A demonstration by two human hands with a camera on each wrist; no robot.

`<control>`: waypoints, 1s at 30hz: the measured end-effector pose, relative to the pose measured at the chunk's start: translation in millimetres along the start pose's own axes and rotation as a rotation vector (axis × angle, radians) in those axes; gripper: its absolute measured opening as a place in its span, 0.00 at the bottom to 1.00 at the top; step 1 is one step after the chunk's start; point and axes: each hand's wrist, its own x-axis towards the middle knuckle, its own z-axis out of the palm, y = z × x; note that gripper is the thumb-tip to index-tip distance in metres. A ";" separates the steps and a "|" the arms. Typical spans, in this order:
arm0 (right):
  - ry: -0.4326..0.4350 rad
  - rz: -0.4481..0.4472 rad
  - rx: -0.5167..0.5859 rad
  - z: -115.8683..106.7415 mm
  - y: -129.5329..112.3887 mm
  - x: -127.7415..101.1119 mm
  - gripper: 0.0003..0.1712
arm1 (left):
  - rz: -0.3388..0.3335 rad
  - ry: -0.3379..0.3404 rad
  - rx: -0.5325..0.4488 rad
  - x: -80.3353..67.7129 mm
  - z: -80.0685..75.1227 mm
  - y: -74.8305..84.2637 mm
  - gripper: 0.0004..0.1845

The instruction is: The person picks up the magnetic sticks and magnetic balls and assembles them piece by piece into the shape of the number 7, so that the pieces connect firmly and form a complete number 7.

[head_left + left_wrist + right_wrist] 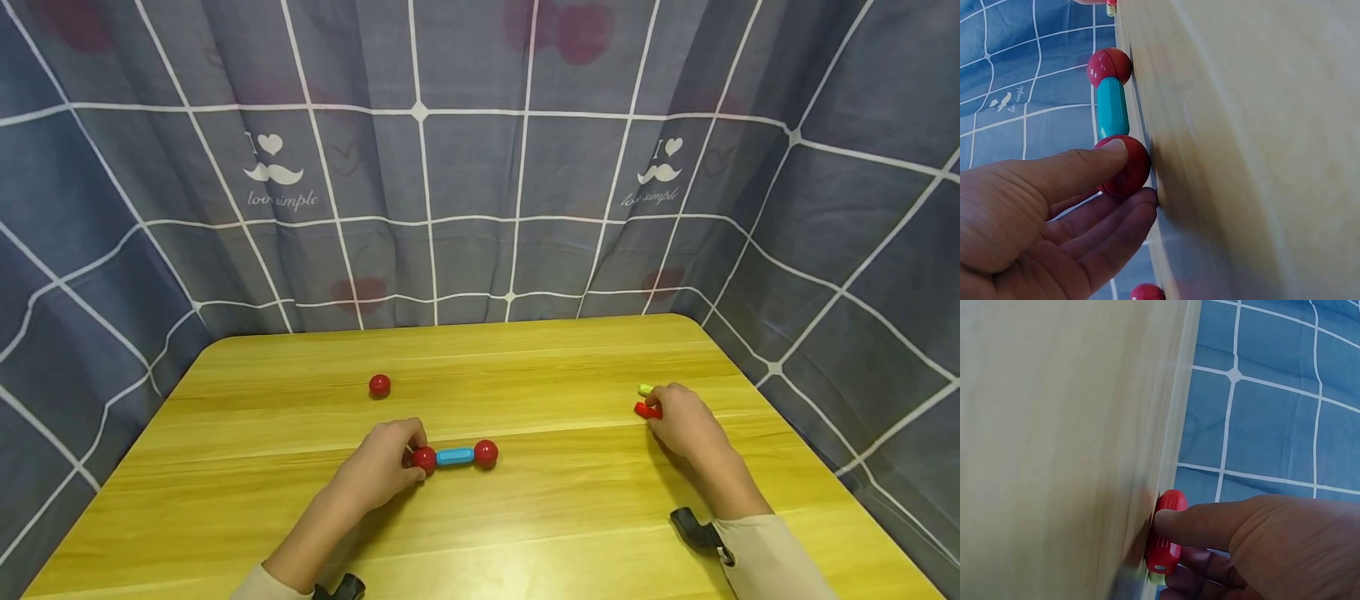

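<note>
Your left hand [386, 467] pinches a red ball [424, 459] joined to a blue rod [455, 457] at centre; your right hand [678, 419] grips a red rod [646, 410] at right on the counter [525, 358].

Yellow wooden table [525, 350] before a grey white-gridded curtain [465, 167] backdrop.

3 red balls [379, 385] (2 joined by 1 blue rod [454, 456]), 1 red rod [647, 410], 1 green rod [645, 389]
</note>
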 end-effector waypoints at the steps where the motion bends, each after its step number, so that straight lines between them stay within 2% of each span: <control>1: -0.005 -0.001 -0.001 -0.4 -0.4 -0.8 0.13 | -0.001 -0.001 0.001 0.0 0.0 0.3 0.16; 18: -0.060 -0.044 0.043 -3.3 -14.6 -8.7 0.08 | 0.018 -0.001 0.009 -1.4 -0.6 0.2 0.16; 23: -0.085 -0.023 0.057 -0.2 -21.7 -10.3 0.07 | 0.010 -0.006 0.008 -2.0 -0.2 0.7 0.16; 30: -0.078 -0.043 0.065 0.9 -31.5 -11.8 0.07 | 0.018 0.000 0.010 -2.3 0.7 0.6 0.16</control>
